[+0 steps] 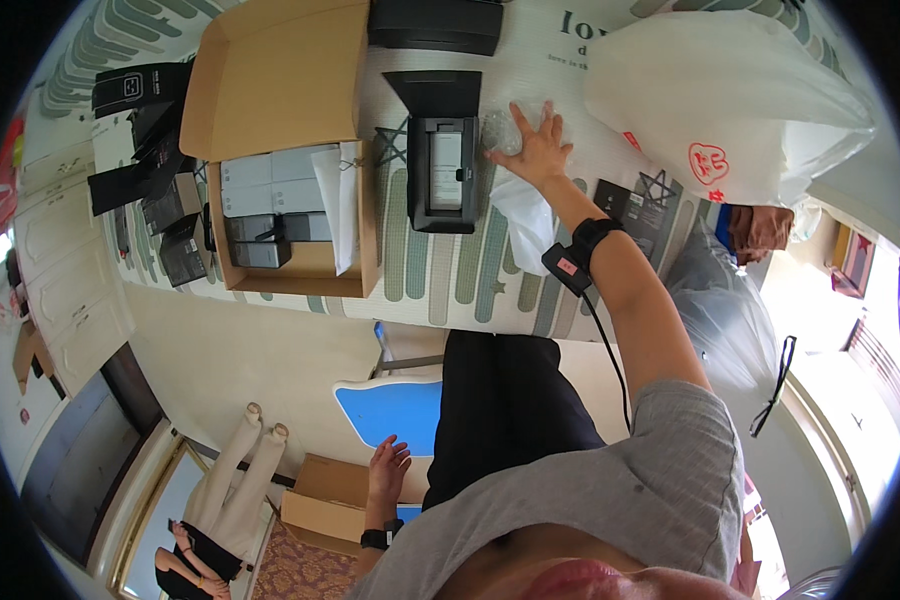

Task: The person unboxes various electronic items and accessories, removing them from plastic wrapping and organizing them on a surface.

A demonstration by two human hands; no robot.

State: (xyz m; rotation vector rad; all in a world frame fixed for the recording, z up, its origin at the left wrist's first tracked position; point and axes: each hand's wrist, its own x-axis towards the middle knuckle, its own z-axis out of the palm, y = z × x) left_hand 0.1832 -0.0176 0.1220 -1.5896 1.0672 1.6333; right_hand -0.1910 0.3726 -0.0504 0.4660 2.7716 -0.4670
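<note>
My right hand (538, 145) reaches over the bed-like surface, fingers spread. Its thumb side is at a crumpled piece of clear plastic (498, 132), and I see no grip on it. Left of that stands an open black box (417, 180) with its lid folded back, a pale panel with print showing inside. Below my right hand lies a white plastic sheet or bag (522, 222). Low beside my body hangs my left hand (390, 462), fingers loosely apart and holding nothing.
An open cardboard carton (370, 250) holds several pale and dark boxes. Black boxes (178, 200) cluster on the far left. A big white plastic bag (720, 100) fills the right. Near my legs is a blue stool seat (395, 410). A person (205, 545) holds a phone lower left.
</note>
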